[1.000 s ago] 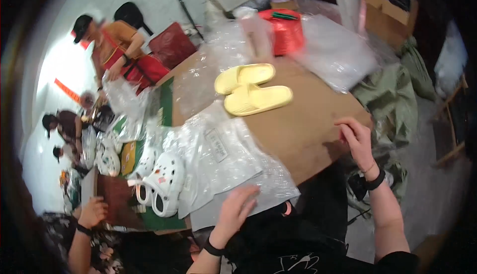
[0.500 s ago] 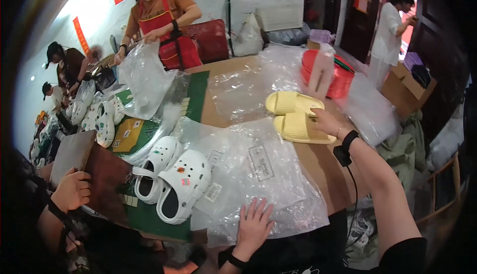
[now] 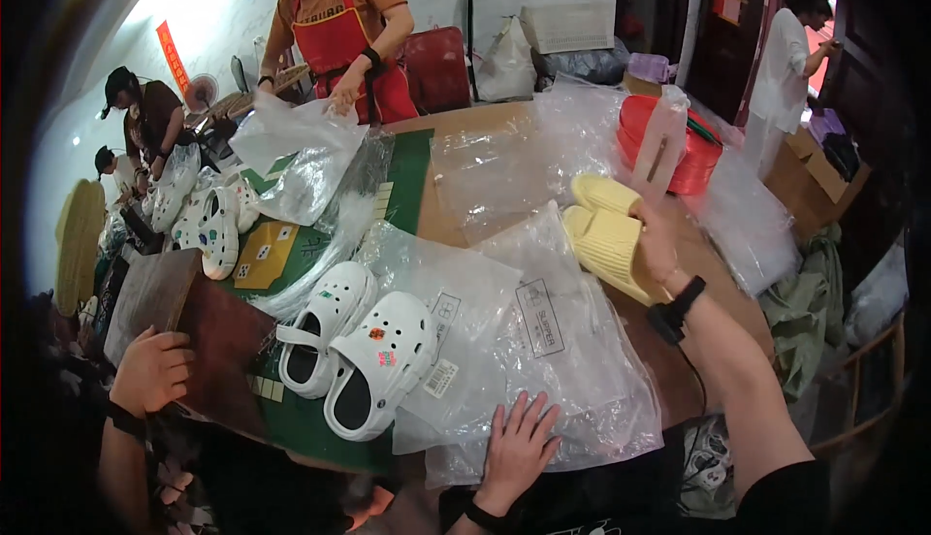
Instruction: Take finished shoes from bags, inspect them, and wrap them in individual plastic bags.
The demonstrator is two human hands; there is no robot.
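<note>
R hand (image 3: pixel 662 244) grips yellow slippers (image 3: pixel 609 244), tilted, at table (image 3: pixel 661 360) by clear bags (image 3: pixel 603 380); L hand (image 3: pixel 519 448) lies flat on bags, grasping nothing. Step: pick-up, prob.; next move likely needs firm hold on both.

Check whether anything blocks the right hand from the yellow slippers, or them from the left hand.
Nothing visible blocks the right hand; it holds the yellow slippers. Between them and the left hand, only plastic bags lie spread out.

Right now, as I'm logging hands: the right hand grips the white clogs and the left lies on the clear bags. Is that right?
Wrong shoes: the head view shows the right hand gripping the yellow slippers. The left hand does lie on the clear bags.
</note>
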